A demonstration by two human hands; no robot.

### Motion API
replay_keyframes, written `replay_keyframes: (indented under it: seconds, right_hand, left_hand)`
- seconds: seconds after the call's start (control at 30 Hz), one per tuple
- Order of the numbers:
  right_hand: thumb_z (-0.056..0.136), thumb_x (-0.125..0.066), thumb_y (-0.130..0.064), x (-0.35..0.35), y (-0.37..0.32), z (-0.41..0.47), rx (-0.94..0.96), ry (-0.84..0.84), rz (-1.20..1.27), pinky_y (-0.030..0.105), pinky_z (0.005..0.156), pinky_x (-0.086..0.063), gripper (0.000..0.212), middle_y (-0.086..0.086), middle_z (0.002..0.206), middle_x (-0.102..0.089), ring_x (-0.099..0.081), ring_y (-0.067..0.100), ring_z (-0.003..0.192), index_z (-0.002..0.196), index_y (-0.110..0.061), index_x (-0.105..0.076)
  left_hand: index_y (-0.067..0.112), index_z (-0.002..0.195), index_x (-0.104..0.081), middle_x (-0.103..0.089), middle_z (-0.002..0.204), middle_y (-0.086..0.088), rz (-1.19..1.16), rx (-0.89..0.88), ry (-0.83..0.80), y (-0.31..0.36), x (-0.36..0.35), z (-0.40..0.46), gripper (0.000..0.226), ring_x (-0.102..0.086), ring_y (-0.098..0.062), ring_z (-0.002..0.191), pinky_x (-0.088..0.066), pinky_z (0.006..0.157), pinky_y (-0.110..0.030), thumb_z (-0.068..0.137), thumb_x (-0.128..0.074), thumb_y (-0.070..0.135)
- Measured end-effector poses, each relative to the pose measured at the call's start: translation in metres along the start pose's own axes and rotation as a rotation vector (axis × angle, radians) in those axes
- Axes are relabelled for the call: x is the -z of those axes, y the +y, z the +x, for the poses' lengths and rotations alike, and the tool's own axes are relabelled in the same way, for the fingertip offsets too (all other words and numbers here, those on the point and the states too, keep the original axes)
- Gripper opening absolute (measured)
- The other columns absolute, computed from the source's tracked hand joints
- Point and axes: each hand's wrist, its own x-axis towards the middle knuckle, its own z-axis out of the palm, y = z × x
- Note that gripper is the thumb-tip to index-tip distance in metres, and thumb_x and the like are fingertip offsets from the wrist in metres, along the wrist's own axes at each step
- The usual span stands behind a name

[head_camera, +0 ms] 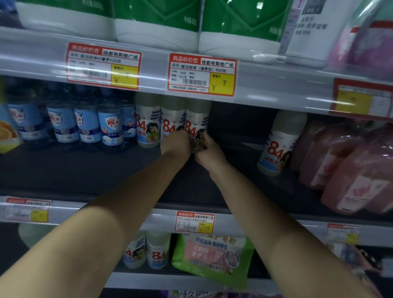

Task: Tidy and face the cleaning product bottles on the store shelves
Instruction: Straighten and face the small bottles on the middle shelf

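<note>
On the middle shelf (82, 173) stand three white "84" disinfectant bottles in a row. Both my hands are on the rightmost of them (196, 119): my left hand (176, 143) grips its left side and my right hand (210, 150) grips its lower right side. Beside it stand the middle 84 bottle (171, 116) and the left 84 bottle (147, 122). A fourth 84 bottle (279, 143) leans apart at the right, with a dark gap between. Several blue bottles (86, 121) fill the shelf to the left.
Pink refill pouches (356, 171) lean at the right end of the middle shelf. Green-and-white jugs (156, 18) stand on the shelf above. Below are two more 84 bottles (148, 250) and a green bag (213, 257). Price tags (202, 76) line the shelf edges.
</note>
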Motion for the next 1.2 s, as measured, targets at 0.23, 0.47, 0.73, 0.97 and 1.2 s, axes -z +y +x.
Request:
replay_keyframes:
  seconds: [0.23,0.47,0.73,0.97,1.2]
  right_hand:
    - [0.092,-0.046,-0.012,0.015,0.001,-0.009,0.095,0.008,-0.199,0.026,0.083,-0.046,0.040,0.007,0.124,-0.058,-0.056,0.021,0.109,0.130,-0.020,-0.046]
    - [0.073,-0.047,0.010,0.080,0.023,-0.044,0.450,0.813,-0.235,0.014,0.077,-0.039,0.030,0.016,0.093,-0.057,-0.056,0.027,0.087,0.100,0.002,-0.057]
    - [0.078,-0.057,-0.003,0.142,0.037,-0.034,0.197,0.661,-0.179,0.025,0.084,-0.044,0.040,0.015,0.114,-0.058,-0.057,0.023,0.104,0.117,-0.001,-0.046]
    - [0.085,-0.053,-0.007,0.149,0.046,-0.033,0.151,0.605,-0.197,0.023,0.087,-0.042,0.046,0.009,0.120,-0.059,-0.056,0.020,0.107,0.129,-0.009,-0.041]
    - [0.084,-0.052,-0.006,0.112,0.034,-0.038,0.256,0.519,-0.187,0.022,0.082,-0.043,0.046,0.006,0.116,-0.059,-0.056,0.014,0.103,0.128,-0.010,-0.042]
  left_hand:
    - [0.005,0.101,-0.060,-0.063,0.108,-0.014,0.106,0.037,-0.014,0.019,0.006,-0.007,0.019,-0.061,-0.024,0.096,-0.046,0.072,-0.030,0.095,-0.049,0.019]
    - [0.011,0.110,-0.056,-0.064,0.106,-0.012,-0.186,-0.245,-0.076,0.084,0.004,-0.024,0.031,-0.061,-0.027,0.095,-0.048,0.068,-0.031,0.089,-0.056,0.033]
    - [0.009,0.135,-0.032,-0.054,0.126,-0.011,-0.720,-0.298,-0.299,0.139,-0.019,-0.039,0.057,-0.055,-0.024,0.112,-0.048,0.088,-0.032,0.087,-0.059,0.022]
    - [0.009,0.118,-0.041,-0.058,0.113,-0.012,-0.588,-0.267,-0.209,0.157,-0.021,-0.045,0.033,-0.058,-0.024,0.098,-0.047,0.076,-0.032,0.091,-0.049,0.026]
    - [0.009,0.114,-0.042,-0.056,0.111,-0.014,-0.608,-0.205,-0.102,0.121,-0.014,-0.044,0.029,-0.056,-0.024,0.099,-0.049,0.084,-0.038,0.090,-0.049,0.024]
